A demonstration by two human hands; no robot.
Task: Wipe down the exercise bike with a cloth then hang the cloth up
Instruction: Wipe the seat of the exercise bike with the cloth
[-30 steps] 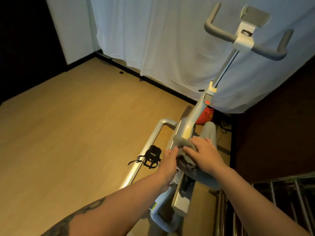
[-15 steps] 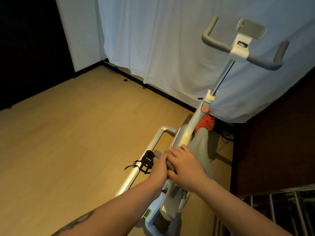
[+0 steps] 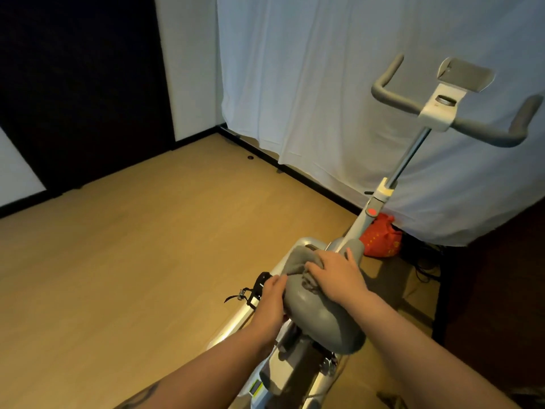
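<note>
Two hands on one exercise bike (image 3: 380,202): right hand (image 3: 336,274) grips one cloth (image 3: 298,259); left hand (image 3: 269,302) holds saddle (image 3: 318,315).

A light wooden floor (image 3: 124,276) carries everything here. The exercise bike (image 3: 365,228) stands on it directly beneath the right hand (image 3: 336,276). Beyond that hand, just past the bike's post, a red bag (image 3: 382,237) sits on the floor against the white curtain (image 3: 324,98).

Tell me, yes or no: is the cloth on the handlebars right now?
No. The grey cloth lies bunched at the nose of the saddle under the right hand, far below the handlebars.
</note>
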